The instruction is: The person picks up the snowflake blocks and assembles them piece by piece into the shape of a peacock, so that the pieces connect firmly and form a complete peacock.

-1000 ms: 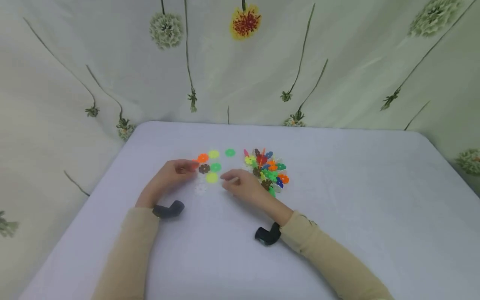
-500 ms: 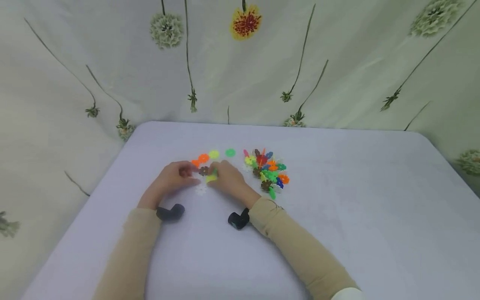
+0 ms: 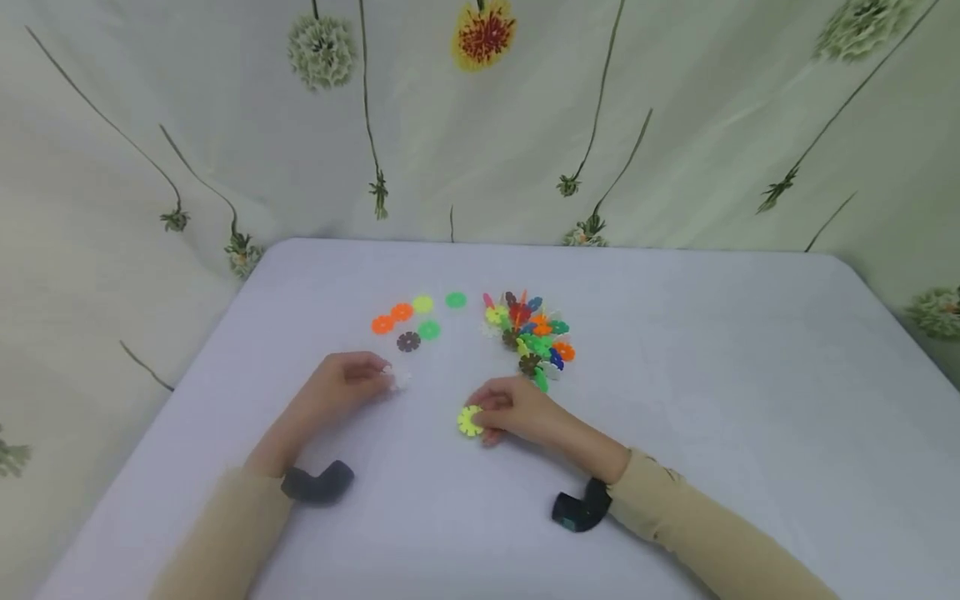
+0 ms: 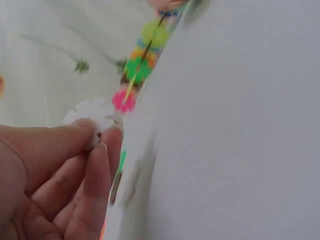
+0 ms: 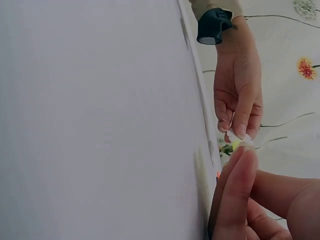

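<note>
1. Head: the right grip [image 3: 517,410] pinches a yellow disc [image 3: 468,422], the left grip [image 3: 341,388] a white disc [image 3: 399,379], over the tabletop [image 3: 712,375]; both seem light, stiff.
2. Left wrist: white disc held by its edge; notches should resist slipping.
3. Right wrist: yellow disc mostly hidden; rim-pinching suits it.

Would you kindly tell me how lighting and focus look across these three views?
Head: soft, fairly even light; the yellow disc stands out, the white disc nearly melts into the pale table. Left wrist: the pink disc is blurred. Right wrist: a soft shadow darkens the table beside the right hand.
</note>
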